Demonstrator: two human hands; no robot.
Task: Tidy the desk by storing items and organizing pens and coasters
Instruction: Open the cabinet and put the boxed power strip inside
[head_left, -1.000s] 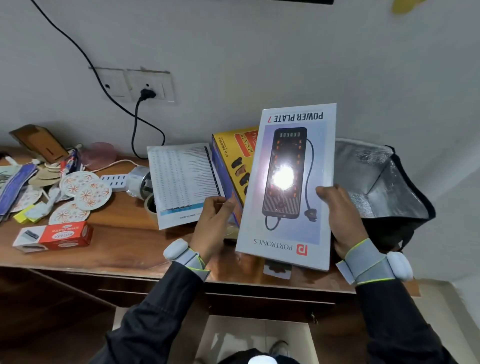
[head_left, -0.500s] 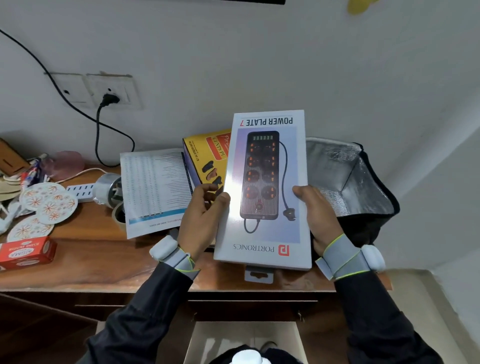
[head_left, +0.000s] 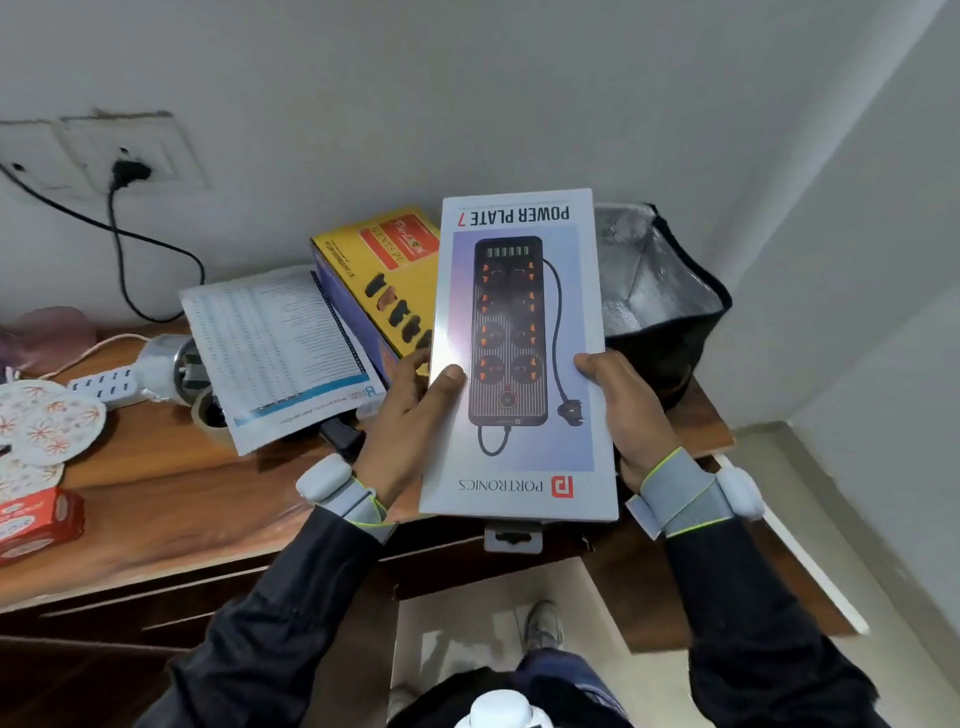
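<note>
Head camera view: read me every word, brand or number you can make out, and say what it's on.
"POWER PLATE 7": far end of the white box, upside down to the camera.
"PORTRONICS": near end of the same box, beside a red logo.
Yellow box: red label blurred, unreadable.
Printed sheet: table print too small.
Red carton: lettering blurred.

Coasters and red box partly off left edge; yellow box half behind white box.

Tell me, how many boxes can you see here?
3. The white box is held between the left hand and right hand; the yellow box sits on the desk behind it; the red box lies at the picture's left edge. Others may be hidden.
</note>
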